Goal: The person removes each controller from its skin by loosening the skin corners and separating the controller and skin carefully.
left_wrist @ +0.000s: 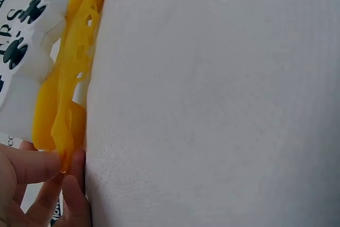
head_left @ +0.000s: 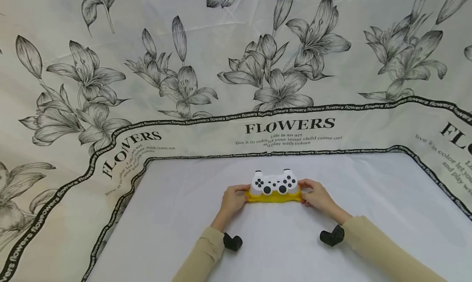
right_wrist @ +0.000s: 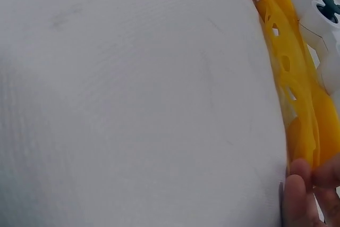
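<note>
A white game controller [head_left: 271, 178] with black sticks and buttons sits over the middle of the white table, partly inside a yellow silicone cover [head_left: 274, 198]. The cover wraps its grip ends, while the button face stays bare. My left hand [head_left: 232, 201] pinches the left end of the cover between thumb and fingers; my right hand [head_left: 318, 196] does likewise at the right end. Seen from the left wrist, the yellow cover [left_wrist: 78, 57] is stretched between both hands, with cut-out holes along its loose edge. The controller's underside is hidden.
The white table [head_left: 177, 233] ends at the back against a hanging cloth [head_left: 203, 138] printed with flowers and lettering. Black wrist-worn devices [head_left: 233, 242] hang at both sleeve cuffs, close over the tabletop.
</note>
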### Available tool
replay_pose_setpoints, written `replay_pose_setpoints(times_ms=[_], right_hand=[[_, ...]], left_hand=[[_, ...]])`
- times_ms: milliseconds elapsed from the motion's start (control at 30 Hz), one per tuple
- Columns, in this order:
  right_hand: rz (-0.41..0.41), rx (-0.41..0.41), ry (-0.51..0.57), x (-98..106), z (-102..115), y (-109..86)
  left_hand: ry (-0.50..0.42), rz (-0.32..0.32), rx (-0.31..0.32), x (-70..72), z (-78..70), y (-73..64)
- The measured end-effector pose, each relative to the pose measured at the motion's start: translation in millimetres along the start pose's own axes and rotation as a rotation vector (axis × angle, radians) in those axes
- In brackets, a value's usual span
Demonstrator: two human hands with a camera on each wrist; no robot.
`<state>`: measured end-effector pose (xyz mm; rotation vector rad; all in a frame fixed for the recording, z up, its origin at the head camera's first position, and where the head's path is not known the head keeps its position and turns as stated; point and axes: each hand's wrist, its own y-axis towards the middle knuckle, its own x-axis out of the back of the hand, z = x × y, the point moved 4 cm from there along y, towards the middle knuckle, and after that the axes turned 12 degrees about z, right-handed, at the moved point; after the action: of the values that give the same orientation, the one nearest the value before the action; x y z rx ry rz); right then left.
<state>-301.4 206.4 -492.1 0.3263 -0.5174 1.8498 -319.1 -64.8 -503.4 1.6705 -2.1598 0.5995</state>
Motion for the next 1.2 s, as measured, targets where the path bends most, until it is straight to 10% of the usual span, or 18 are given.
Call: replay_pose_setpoints(times_ms=[367,633,1200], right_hand=[[-0.024,0.008,-0.129,-0.2,-0.1,5.2],[-0.007,-0.041,-0.137,0.0,4.4,2.3],[0.067,-0.055,-0.095,-7.4,15.1,-21.0]], left_hand=[[0.126,0.043,0.035,-1.5,-5.8,1.3],[-0.089,0.148,0.011,-7.1,-5.2,3.6],[-0.315,0.104,0.121,-0.8,2.8,-5.6]])
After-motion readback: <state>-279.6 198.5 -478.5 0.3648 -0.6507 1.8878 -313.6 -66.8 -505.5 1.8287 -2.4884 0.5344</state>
